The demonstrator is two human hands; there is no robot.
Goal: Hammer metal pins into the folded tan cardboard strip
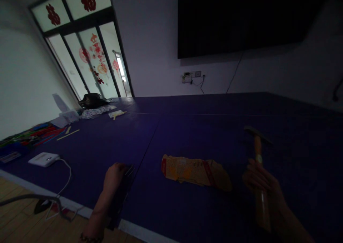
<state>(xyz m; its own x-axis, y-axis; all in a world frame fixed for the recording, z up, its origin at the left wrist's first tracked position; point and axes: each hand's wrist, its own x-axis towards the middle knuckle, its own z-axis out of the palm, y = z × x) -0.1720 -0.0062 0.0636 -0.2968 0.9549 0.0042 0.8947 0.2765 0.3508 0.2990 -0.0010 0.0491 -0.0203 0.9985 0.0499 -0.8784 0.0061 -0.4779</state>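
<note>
My right hand is wrapped round the wooden handle of a hammer, held upright with its dark metal head at the top. My left hand is closed at the left of centre. From its fingers stick out thin shiny metal pieces, which look like nails; dimness blurs their exact kind. Between my hands a tan, sock-shaped flat item with red bands and orange patches lies on the purple table surface. Neither hand touches it. A dark shape beneath my left forearm is hard to make out.
A white box-like device with a white cable sits near the left edge. Behind it lies a pile of coloured strips. Farther back are a black bag, crumpled plastic and a small white packet. A grey hose runs below the edge.
</note>
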